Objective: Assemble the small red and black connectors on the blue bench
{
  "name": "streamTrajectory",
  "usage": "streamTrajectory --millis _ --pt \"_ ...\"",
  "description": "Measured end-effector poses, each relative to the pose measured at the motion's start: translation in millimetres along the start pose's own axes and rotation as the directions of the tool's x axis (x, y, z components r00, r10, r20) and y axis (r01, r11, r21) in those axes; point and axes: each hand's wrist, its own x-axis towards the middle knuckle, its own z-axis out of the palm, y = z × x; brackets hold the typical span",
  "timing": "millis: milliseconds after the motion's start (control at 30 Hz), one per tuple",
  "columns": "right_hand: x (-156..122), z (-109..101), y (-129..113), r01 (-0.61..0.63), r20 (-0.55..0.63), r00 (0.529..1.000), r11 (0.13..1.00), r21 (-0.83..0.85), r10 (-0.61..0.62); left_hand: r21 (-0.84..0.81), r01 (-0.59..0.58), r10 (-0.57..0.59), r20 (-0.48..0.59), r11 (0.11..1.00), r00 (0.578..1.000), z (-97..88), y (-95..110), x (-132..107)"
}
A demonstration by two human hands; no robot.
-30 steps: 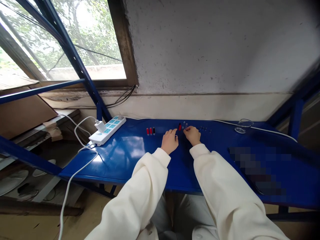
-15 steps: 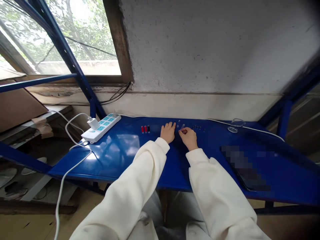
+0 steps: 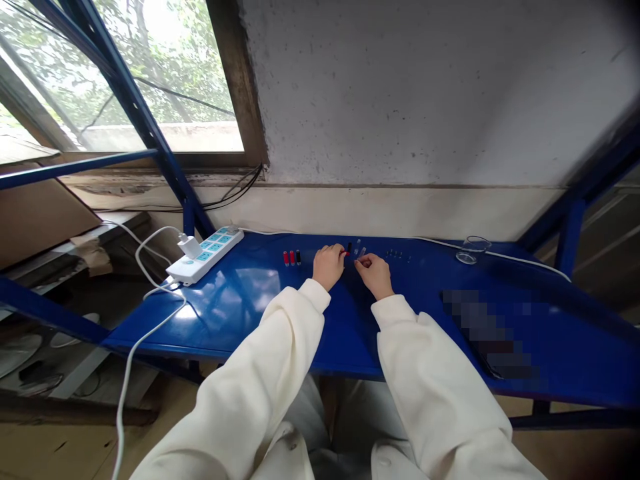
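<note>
Taking the power strip as your marker: it sits at the left back of the blue table, a white plug in it and a white cable dropping from its near end over the edge. Window beyond and above the strip; grey wall to the right of it.

Just right of the strip, a short row: two red tubes and a dark tube, side by side. Far right of the strip, a clear cup; nearer you than the cup's line from the strip, a dark flat thing, blurred over.

Your hands work right of that row as seen from the strip. Left hand is the closer to it, fingers bent, a small red piece at the fingertips; can't tell whether it is gripped. Right hand is farther from the strip, thumb and finger drawn together beside the clear tubes; can't tell if one is pinched. A black piece shows between the hands, strip side of the clear tubes. Tiny dark bits lie past the right hand, away from the strip.
</note>
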Motion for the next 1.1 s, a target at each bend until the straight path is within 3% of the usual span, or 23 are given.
streamTrajectory --millis 233,400,833,1100 --pt "-6 5 -5 0.143 0.067 0.988 0.983 -0.119 -0.136 -0.366 0.05 -0.125 -0.185 0.929 0.975 -12.6 -13 -27" --pt "-10 12 -6 0.294 0.152 0.951 0.942 -0.164 -0.27 -0.579 0.114 -0.254 -0.166 0.808 0.953 -9.2 -15 -37" --pt "-11 11 -6 0.325 0.215 0.935 0.925 -0.196 -0.283 -0.569 0.099 -0.264 -0.216 0.816 0.94 -13.6 -17 -40" --pt "-13 8 -10 0.336 0.245 0.929 0.91 -0.244 -0.277 -0.571 0.109 -0.252 -0.178 0.814 0.951 -9.3 -18 -41"
